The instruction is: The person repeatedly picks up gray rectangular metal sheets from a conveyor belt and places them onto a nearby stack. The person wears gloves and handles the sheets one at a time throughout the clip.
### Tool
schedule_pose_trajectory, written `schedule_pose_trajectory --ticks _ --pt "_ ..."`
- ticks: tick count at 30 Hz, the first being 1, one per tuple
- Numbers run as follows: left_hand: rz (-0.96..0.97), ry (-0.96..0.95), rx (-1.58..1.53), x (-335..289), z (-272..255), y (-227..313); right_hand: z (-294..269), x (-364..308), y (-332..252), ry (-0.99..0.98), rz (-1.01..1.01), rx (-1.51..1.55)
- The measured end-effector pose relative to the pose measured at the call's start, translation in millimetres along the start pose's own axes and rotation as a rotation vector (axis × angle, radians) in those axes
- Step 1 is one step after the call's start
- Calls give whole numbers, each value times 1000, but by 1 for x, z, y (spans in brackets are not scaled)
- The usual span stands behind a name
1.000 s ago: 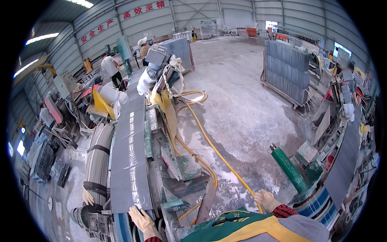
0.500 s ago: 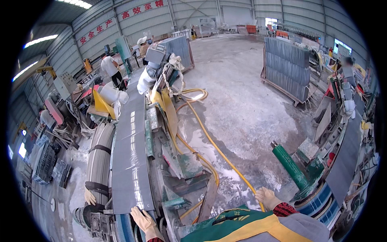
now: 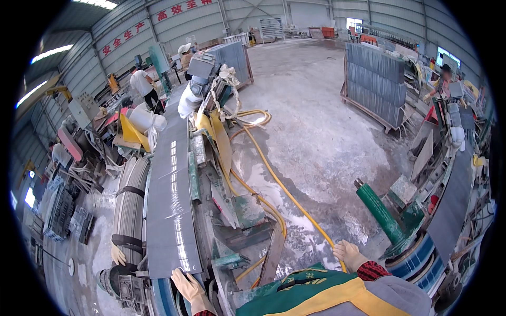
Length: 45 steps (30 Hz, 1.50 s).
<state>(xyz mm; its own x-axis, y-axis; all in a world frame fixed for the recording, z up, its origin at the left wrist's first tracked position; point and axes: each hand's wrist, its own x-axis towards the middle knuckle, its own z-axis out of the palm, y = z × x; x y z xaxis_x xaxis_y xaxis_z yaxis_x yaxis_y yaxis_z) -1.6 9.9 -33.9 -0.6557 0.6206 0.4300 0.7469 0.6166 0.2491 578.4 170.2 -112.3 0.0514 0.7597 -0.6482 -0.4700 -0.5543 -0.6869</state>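
Observation:
My left hand (image 3: 188,289), in a cream glove, lies with fingers stretched out on the near end of a glossy dark grey slab (image 3: 169,226). That slab is part of a long row on a narrow conveyor, whose blue roller (image 3: 162,296) shows beside my wrist. My right hand (image 3: 349,254), gloved too, hangs over the floor with its fingers loosely bent and apart. A yellow hose (image 3: 308,217) passes behind it in the picture, and I see no grip on the hose. Both cuffs are red and black checked.
Left of the conveyor is a strapped roll of pale strips (image 3: 129,210), with another cream glove (image 3: 118,255) beside it. A green cylinder (image 3: 380,213) slants up at right, near a second conveyor (image 3: 448,216). Racked grey slabs (image 3: 374,84) stand beyond. Several people work farther off.
The person at the far right has shifted, and a dark cap and an outstretched arm now show. The view has tilted slightly. My two hands stay almost where they were.

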Motion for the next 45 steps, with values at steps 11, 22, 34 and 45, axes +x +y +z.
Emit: schedule_pose_trajectory --ticks 11,22,34,45 --pt "-17 -43 10 -6 2 -9 -10 22 14 63 40 77" --pt "-2 -27 12 -12 -7 -4 -4 20 11 78 53 74" --pt "41 1 13 -19 -5 -10 -1 17 8 86 52 77" --pt "19 -6 1 -26 -2 -17 -5 19 11 69 42 117"
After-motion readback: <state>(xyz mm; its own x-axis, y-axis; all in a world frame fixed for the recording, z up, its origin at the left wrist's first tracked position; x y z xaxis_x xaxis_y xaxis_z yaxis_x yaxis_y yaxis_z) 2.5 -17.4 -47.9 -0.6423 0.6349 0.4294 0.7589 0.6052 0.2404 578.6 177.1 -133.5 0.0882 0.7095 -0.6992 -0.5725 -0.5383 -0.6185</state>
